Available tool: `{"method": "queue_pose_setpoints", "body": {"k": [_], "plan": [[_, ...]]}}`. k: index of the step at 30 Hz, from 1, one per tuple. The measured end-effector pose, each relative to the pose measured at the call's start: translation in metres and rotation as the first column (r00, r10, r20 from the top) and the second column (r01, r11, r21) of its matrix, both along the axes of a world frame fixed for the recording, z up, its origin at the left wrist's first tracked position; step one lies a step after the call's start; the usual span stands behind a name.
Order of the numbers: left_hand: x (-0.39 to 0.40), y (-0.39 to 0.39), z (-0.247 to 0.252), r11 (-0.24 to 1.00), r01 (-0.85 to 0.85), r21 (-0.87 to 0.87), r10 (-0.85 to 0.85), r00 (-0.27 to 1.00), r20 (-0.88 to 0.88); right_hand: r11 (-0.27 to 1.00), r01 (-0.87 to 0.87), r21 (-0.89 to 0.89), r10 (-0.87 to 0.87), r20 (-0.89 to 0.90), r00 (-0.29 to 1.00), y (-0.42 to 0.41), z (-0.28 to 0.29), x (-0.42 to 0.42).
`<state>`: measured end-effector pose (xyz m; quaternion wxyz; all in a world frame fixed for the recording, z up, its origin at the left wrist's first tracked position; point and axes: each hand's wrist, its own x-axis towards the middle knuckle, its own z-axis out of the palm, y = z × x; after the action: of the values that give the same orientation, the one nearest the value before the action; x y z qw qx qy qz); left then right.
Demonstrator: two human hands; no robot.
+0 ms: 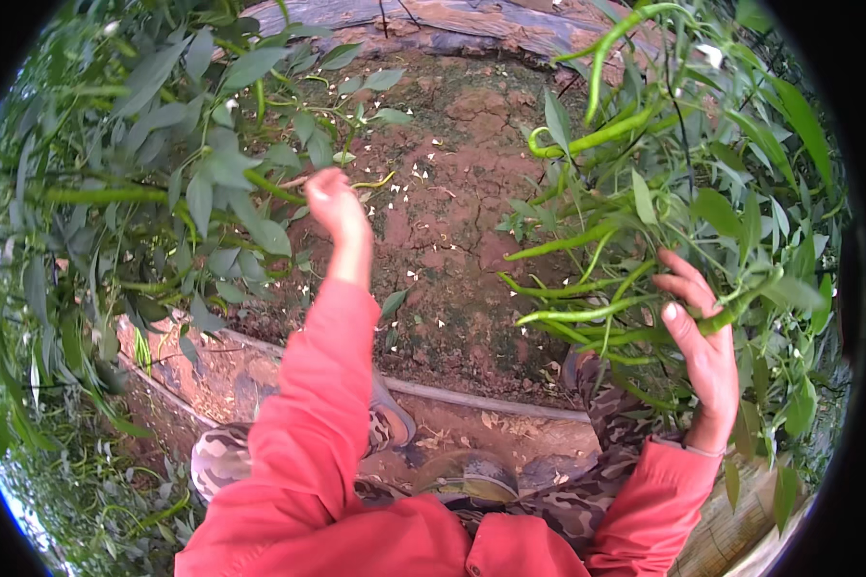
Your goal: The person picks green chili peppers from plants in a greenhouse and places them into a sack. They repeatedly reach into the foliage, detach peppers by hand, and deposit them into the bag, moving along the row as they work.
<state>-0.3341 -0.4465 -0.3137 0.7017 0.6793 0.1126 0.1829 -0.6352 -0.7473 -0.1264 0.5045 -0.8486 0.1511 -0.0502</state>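
Note:
My left hand reaches forward, its fingers curled and slightly blurred, at the edge of the left chili plants. A green chili pepper runs up to its finger side, and a thin yellowish chili shows just beyond; whether the hand grips either is unclear. My right hand is among the right plants, loosely curled. A thick green chili pepper passes through the crook between thumb and fingers. Several slender green chilies fan out leftward from this hand; leaves and fingers hide where they join.
Leafy chili plants crowd the left, with more plants on the right. Between them lies cracked soil dotted with fallen white petals. Dark plastic sheeting crosses the far end. A narrow pale strip edges the soil near my feet.

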Motion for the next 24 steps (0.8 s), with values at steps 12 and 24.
{"method": "queue_pose_setpoints", "body": {"k": [12, 24], "plan": [[0.104, -0.001, 0.059, 0.978, 0.082, -0.194, -0.053, 0.987, 0.149, 1.000, -0.017, -0.014, 0.015, -0.090, 0.996, -0.004, 0.014, 0.006], [-0.044, 0.042, 0.092, 0.666, 0.696, -0.268, -0.739, 0.567, -0.365, 0.991, -0.137, -0.007, 0.137, -0.020, 0.990, 0.006, 0.015, 0.018]]}}
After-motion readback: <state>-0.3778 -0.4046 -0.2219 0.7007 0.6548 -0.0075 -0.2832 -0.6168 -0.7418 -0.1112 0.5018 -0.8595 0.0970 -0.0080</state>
